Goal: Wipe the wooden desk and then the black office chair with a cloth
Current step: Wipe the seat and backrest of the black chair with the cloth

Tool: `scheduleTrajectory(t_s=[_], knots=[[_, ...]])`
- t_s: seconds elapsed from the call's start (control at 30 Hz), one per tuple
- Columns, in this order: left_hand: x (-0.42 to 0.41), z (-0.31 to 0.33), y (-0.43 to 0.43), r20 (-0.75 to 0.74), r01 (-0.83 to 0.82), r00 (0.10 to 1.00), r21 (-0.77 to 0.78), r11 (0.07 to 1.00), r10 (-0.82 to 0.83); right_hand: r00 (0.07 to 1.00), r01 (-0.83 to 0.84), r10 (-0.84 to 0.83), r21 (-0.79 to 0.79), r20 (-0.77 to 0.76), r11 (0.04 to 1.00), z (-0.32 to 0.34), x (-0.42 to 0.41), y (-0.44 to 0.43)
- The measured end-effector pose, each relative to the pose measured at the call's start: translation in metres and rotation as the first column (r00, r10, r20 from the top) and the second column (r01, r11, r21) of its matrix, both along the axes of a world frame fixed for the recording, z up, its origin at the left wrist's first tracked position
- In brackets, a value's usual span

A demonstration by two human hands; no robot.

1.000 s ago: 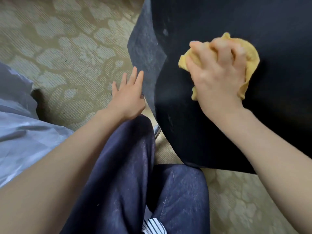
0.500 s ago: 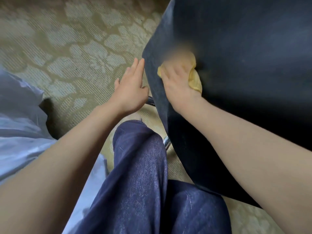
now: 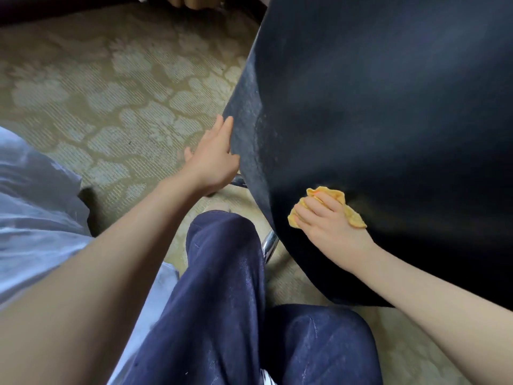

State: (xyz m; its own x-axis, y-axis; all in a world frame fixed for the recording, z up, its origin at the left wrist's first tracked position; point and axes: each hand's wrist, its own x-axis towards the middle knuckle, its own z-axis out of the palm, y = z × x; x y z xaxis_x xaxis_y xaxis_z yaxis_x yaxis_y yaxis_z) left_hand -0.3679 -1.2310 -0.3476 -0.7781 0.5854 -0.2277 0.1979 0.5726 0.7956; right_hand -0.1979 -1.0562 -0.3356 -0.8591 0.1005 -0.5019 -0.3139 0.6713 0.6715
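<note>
Black office chair (image 3: 388, 120), by far the biggest thing here, filling the upper right and most of the right side, its dark rounded surface facing the camera, with a greyish, dusty-looking texture along the left edge

Patterned carpet (image 3: 111, 93) in beige and olive across the upper left, showing again below the chair at the lower right

Legs in dark blue jeans (image 3: 227, 301) at bottom centre, one knee raised just beside the chair's lower left curve

Pale blue-grey shirt (image 3: 33, 218) bunched along the left edge of the view

Two bare forearms, the left rising from the lower left corner, the right coming in from the lower right

Left hand (image 3: 213, 159) open, fingers straight and close together, laid flat against the chair's left edge; thumb hidden from view

Right hand (image 3: 330, 220) well apart from the left, low on the chair's facing surface near the lower left curve, fingers lightly curled over the yellow cloth (image 3: 352, 215), gripping it and pressing it onto the black surface

Cloth crumpled, caught between that hand and the chair and touching both, one corner poking out above the fingertips, another out to the right beside the back of the hand

Chrome chair leg (image 3: 270, 243), a short shiny piece showing between the raised knee and the chair's underside

Small striped patch at the bottom edge between the legs, too little in view to identify
</note>
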Motion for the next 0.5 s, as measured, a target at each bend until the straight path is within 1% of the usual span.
scheduleTrajectory(t_s=[0.03, 0.1, 0.13, 0.17, 0.23, 0.3, 0.33, 0.4, 0.47, 0.5], knots=[[0.002, 0.003, 0.002, 0.008, 0.011, 1.000, 0.017, 1.000, -0.011, 0.996, -0.014, 0.013, -0.009, -0.091, 1.000, 0.003, 0.015, 0.004], [0.005, 0.009, 0.006, 0.019, 0.025, 0.999, 0.062, 0.998, -0.026, 0.984, -0.146, 0.136, -0.074, -0.118, 0.987, 0.014, 0.031, 0.012], [0.007, 0.014, 0.009, 0.024, 0.021, 0.999, 0.084, 0.996, -0.023, 0.980, -0.168, 0.153, -0.110, -0.130, 0.980, 0.029, 0.040, 0.008], [0.007, 0.016, 0.012, 0.043, 0.007, 0.999, 0.107, 0.994, -0.012, 0.948, -0.268, 0.237, -0.136, -0.211, 0.954, 0.038, 0.042, 0.012], [0.008, 0.023, 0.017, 0.094, -0.022, 0.996, 0.177, 0.984, 0.005, 0.901, -0.290, 0.209, -0.170, -0.380, 0.942, 0.059, 0.046, 0.012], [0.007, 0.035, 0.021, 0.119, -0.049, 0.993, 0.261, 0.964, 0.018, 0.822, -0.387, 0.233, -0.210, -0.519, 0.898, 0.070, 0.045, 0.014], [0.005, 0.042, 0.023, 0.117, -0.054, 0.993, 0.307, 0.950, 0.019, 0.794, -0.405, 0.215, -0.231, -0.568, 0.885, 0.077, 0.041, 0.011], [-0.004, 0.057, 0.029, 0.103, -0.049, 0.995, 0.388, 0.920, 0.010, 0.694, -0.454, 0.224, -0.174, -0.684, 0.874, 0.092, 0.027, 0.007], [-0.019, 0.068, 0.035, 0.093, -0.062, 0.995, 0.408, 0.911, 0.026, 0.590, -0.474, 0.262, -0.064, -0.764, 0.878, 0.105, 0.008, 0.003], [-0.028, 0.072, 0.039, 0.102, -0.082, 0.994, 0.404, 0.911, 0.044, 0.547, -0.480, 0.269, -0.034, -0.793, 0.877, 0.108, -0.005, 0.001]])
